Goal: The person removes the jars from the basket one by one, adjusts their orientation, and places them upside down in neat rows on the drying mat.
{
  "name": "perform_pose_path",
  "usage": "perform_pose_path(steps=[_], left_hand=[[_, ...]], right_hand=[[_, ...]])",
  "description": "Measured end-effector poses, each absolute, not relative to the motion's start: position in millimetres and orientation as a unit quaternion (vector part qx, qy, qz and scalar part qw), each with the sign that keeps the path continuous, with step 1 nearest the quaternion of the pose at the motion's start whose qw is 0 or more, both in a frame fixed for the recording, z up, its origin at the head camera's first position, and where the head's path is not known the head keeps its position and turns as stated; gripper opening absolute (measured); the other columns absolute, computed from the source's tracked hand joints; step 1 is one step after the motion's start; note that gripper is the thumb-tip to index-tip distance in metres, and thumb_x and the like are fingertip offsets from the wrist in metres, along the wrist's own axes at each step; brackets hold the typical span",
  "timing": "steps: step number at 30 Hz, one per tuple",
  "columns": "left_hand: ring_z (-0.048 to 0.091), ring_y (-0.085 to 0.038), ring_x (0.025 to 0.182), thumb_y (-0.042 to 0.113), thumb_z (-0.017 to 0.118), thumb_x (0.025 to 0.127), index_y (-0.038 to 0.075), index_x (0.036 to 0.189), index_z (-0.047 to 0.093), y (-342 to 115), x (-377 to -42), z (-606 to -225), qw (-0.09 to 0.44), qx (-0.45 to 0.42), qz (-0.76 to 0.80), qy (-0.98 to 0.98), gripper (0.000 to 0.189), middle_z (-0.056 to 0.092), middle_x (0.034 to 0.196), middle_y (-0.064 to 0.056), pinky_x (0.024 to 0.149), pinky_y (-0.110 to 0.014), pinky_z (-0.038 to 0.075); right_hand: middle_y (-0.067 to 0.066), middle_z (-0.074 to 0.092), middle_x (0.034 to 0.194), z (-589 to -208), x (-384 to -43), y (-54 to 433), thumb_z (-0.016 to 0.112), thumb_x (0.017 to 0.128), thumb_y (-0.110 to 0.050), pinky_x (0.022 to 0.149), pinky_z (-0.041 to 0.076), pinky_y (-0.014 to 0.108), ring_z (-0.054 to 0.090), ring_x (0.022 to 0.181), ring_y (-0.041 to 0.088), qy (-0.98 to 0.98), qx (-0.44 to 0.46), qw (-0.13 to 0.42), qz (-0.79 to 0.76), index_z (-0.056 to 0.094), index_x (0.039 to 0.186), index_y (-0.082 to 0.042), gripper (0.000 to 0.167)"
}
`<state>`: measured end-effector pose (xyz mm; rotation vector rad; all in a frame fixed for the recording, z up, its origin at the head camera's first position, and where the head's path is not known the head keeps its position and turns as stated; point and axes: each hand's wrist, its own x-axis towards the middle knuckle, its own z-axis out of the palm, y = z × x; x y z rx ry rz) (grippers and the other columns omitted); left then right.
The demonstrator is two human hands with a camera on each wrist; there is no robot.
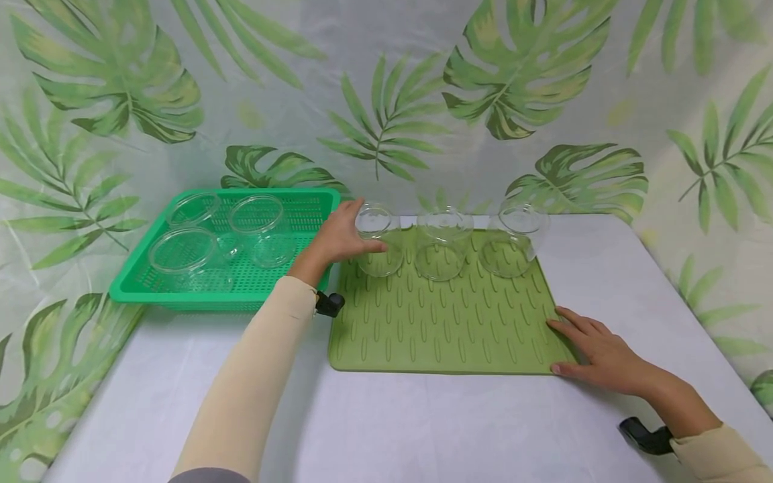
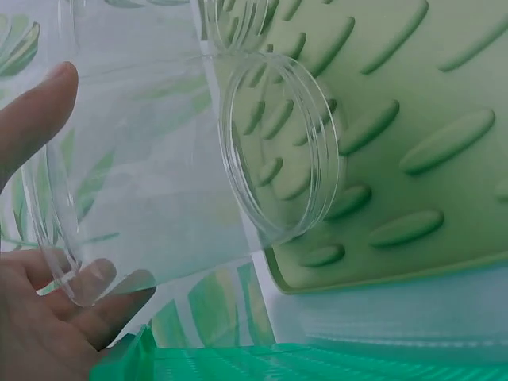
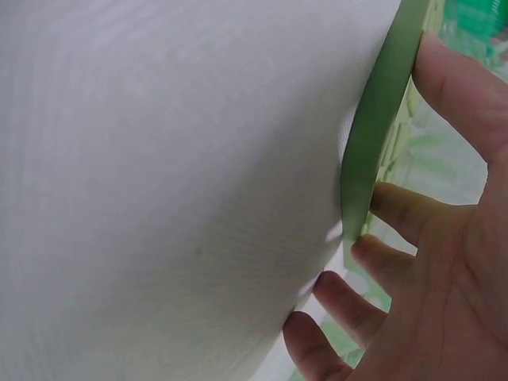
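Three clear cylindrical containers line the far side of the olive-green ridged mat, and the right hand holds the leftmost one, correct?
Wrong hand: the head view shows the left hand holding the leftmost container, one of three along the far side of the mat.

white tabletop [image 1: 423, 429] | leaf-print backdrop [image 1: 380, 127] behind it and at both sides

Long plain cream sleeves cover both forearms; the left sleeve [image 1: 247, 376] is smooth and close-fitting, ending in a cuff at the wrist; a dark grey band of cloth [image 1: 211, 475] with a rounded edge overlaps its upper end; the right sleeve [image 1: 725, 457] is creased near its cuff; both hands are bare; each wrist carries a small, rounded black fitting, the left one [image 1: 330, 304] stubby, the right one [image 1: 646, 436] visibly curved.
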<state>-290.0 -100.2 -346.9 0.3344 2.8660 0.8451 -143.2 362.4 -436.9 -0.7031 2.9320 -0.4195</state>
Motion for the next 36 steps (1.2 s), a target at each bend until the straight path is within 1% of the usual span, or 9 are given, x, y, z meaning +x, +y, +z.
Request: perform_pose_path(steps=[1, 7, 14, 17, 22, 29, 36], left_hand=[[0.025, -0.039, 0.151, 0.05, 0.077, 0.08, 0.013, 0.16, 0.015, -100.5, -289.9, -346.2, 0.07, 0.111, 0.281, 0.951, 0.108, 0.019, 0.165, -0.015, 0.117, -0.058, 0.034], [0.023, -0.038, 0.152, 0.049, 0.078, 0.081, 0.013, 0.16, 0.015, -100.5, -290.5, -346.1, 0.081, 0.111, 0.278, 0.951, 0.107, 0.017, 0.165, -0.016, 0.117, -0.058, 0.033], [0.018, -0.041, 0.152, 0.051, 0.076, 0.082, 0.015, 0.161, 0.012, -97.6, -290.2, -345.4, 0.094, 0.105, 0.265, 0.954, 0.108, 0.015, 0.166, -0.014, 0.118, -0.06, 0.031], [0.018, -0.042, 0.152, 0.051, 0.077, 0.081, 0.015, 0.161, 0.014, -96.5, -290.5, -345.7, 0.091, 0.105, 0.263, 0.955, 0.107, 0.016, 0.166, -0.014, 0.118, -0.06, 0.031], [0.02, -0.039, 0.152, 0.052, 0.077, 0.081, 0.012, 0.16, 0.017, -96.4, -291.3, -347.3, 0.076, 0.105, 0.267, 0.955, 0.107, 0.018, 0.166, -0.014, 0.119, -0.059, 0.03], [0.018, -0.036, 0.154, 0.054, 0.075, 0.083, 0.014, 0.161, 0.015, -97.1, -290.5, -348.6, 0.076, 0.103, 0.281, 0.951, 0.106, 0.016, 0.167, -0.012, 0.12, -0.057, 0.029], [0.017, -0.036, 0.154, 0.053, 0.074, 0.083, 0.012, 0.16, 0.015, -94.2, -289.7, -350.1, 0.074, 0.118, 0.28, 0.95, 0.105, 0.016, 0.167, -0.013, 0.12, -0.057, 0.029]], right_hand=[[0.023, 0.034, 0.153, -437.2, -143.4, 362.7, 0.075, 0.085, -0.041, 0.085, 0.043, 0.071, 0.04, 0.128, 0.052, 0.962, -0.231, 0.049, -0.138, 0.046, 0.143, -0.003, 0.075], [0.022, 0.034, 0.153, -438.3, -143.4, 362.7, 0.075, 0.085, -0.041, 0.085, 0.043, 0.071, 0.04, 0.128, 0.052, 0.963, -0.228, 0.051, -0.136, 0.045, 0.143, -0.003, 0.076], [0.021, 0.035, 0.153, -438.0, -141.3, 361.2, 0.076, 0.084, -0.041, 0.082, 0.045, 0.069, 0.041, 0.127, 0.051, 0.963, -0.227, 0.05, -0.138, 0.046, 0.143, -0.004, 0.074], [0.021, 0.035, 0.152, -437.3, -141.0, 360.6, 0.076, 0.084, -0.04, 0.082, 0.045, 0.069, 0.041, 0.127, 0.051, 0.963, -0.227, 0.049, -0.137, 0.046, 0.142, -0.004, 0.075], [0.022, 0.035, 0.152, -435.9, -142.0, 359.7, 0.077, 0.083, -0.04, 0.083, 0.045, 0.069, 0.041, 0.127, 0.051, 0.964, -0.226, 0.05, -0.132, 0.047, 0.142, -0.004, 0.075], [0.022, 0.035, 0.152, -435.5, -142.2, 358.8, 0.076, 0.084, -0.04, 0.082, 0.045, 0.07, 0.041, 0.127, 0.052, 0.964, -0.223, 0.054, -0.133, 0.047, 0.142, -0.004, 0.075], [0.022, 0.035, 0.152, -437.3, -141.1, 360.1, 0.076, 0.083, -0.04, 0.083, 0.045, 0.069, 0.041, 0.127, 0.051, 0.964, -0.224, 0.05, -0.132, 0.047, 0.142, -0.004, 0.075]])
